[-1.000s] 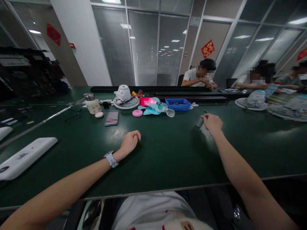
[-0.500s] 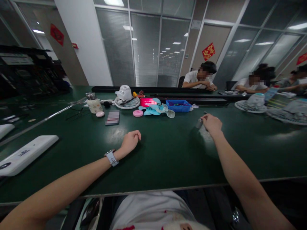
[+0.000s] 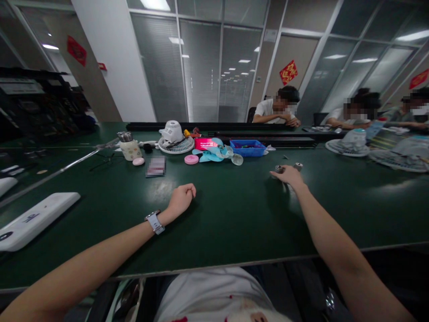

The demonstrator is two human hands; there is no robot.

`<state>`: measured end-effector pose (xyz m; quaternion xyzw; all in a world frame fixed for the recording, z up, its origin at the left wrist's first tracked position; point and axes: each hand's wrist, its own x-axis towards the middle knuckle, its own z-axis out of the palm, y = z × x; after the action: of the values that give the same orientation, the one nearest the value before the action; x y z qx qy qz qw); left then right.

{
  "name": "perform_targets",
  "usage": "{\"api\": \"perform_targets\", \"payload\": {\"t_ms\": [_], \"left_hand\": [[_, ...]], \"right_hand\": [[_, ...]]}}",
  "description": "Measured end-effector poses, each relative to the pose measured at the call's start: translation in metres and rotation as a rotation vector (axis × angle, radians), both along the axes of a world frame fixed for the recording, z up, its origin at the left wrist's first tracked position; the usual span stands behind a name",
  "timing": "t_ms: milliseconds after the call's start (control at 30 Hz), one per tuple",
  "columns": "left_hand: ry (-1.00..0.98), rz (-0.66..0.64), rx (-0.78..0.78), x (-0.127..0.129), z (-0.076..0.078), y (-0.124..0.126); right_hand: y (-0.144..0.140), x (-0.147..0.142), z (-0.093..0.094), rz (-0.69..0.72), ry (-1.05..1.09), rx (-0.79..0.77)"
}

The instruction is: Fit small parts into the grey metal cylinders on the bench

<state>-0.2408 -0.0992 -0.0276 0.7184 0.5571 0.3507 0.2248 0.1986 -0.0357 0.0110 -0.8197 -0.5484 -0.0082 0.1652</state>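
Left hand: the left hand (image 3: 181, 199) is clenched in a loose fist, empty, resting on the green surface (image 3: 234, 214) near its middle, wrist bearing a watch (image 3: 154, 222); apparently idle support.
Right hand: the right hand (image 3: 291, 176) lies palm down toward the far right of the surface, fingertips touching a small metal cylinder (image 3: 278, 169); whether it grips it, the inspector cannot tell.
Second cylinder: a matching metal piece (image 3: 298, 166) stands just beside the hand, apart from it.
Containers: a blue tray (image 3: 248, 147) at the far edge holds small mixed parts, too small to identify; a lidded cup (image 3: 128, 145) stands at the far left, contents hidden.
Nearby: a white fan grille (image 3: 175, 142) lies beside the cup.
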Motion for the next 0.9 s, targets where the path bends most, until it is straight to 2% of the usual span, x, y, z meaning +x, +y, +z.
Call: {"api": "perform_targets", "payload": {"t_ms": [100,167,267,367,467,567,767,900], "left_hand": [[-0.061,-0.044,0.015,-0.001,-0.001,0.0],[-0.137,-0.11,-0.003,0.0,-0.001,-0.001],[-0.209,-0.227,-0.013,0.004,0.002,-0.005],[-0.156,-0.278,0.044,0.01,0.009,-0.013],[-0.078,-0.318,0.127,0.015,0.014,-0.018],[-0.062,-0.33,0.19,0.019,0.014,-0.018],[-0.113,-0.28,0.211,0.026,0.015,-0.014],[-0.156,-0.189,0.23,0.021,0.017,-0.007]], "right_hand": [[0.0,-0.014,-0.004,0.028,-0.02,0.06],[-0.004,-0.041,-0.007,0.129,0.024,0.133],[-0.022,-0.103,-0.014,0.447,0.2,0.197],[-0.05,-0.166,-0.021,0.782,0.298,0.195],[-0.075,-0.205,-0.024,0.969,0.278,0.205],[-0.085,-0.217,-0.026,1.034,0.306,0.213],[-0.084,-0.214,-0.032,1.049,0.408,0.222],[-0.086,-0.217,-0.033,1.033,0.428,0.235]]}}
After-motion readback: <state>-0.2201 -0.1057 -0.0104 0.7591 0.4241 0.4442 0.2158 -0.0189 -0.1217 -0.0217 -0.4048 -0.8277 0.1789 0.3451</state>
